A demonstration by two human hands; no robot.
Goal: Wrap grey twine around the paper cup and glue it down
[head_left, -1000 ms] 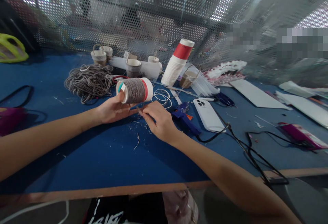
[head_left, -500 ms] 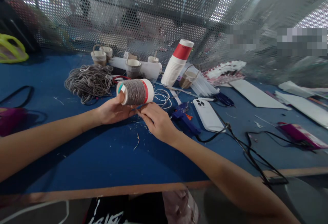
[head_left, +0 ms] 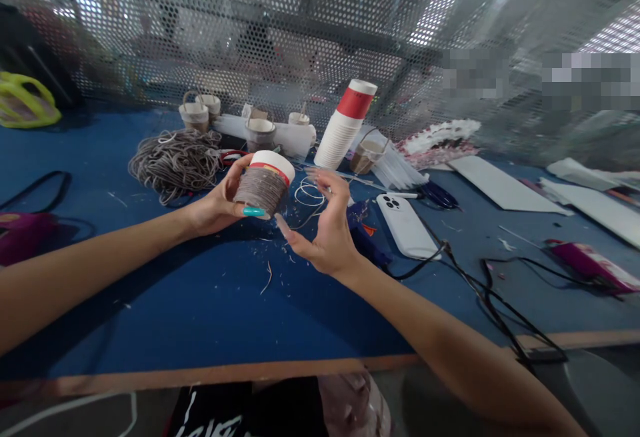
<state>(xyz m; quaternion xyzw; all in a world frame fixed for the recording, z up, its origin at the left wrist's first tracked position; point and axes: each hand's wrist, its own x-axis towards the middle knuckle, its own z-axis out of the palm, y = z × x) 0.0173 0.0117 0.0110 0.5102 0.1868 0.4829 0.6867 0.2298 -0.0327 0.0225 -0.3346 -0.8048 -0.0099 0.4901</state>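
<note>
In my left hand [head_left: 217, 209] is a paper cup [head_left: 263, 187], tilted, with grey cord wound round its side. A red band and the white end of the cup face away from me. My thumb, with a turquoise nail, presses near its closer end. To the right of the cup, my right hand [head_left: 327, 234] has its thumb and fingers apart, its fingertips blurred. A thin grey strand [head_left: 307, 221] runs between the cup and this hand; whether the fingers touch it I cannot tell. A heap of grey cord [head_left: 170, 165] lies behind my left hand.
A leaning stack of paper cups [head_left: 340, 130] stands behind, near small cord-wrapped cups with handles [head_left: 260, 134]. A blue glue gun [head_left: 367, 240] and white phone [head_left: 407, 224] lie to the right, with black cables [head_left: 493, 300]. A perforated metal screen [head_left: 300, 30] borders the table.
The cup has turned from lying sideways to a more upright tilt in my left hand. My right hand has moved away from its underside to the right, and its fingers have spread.
</note>
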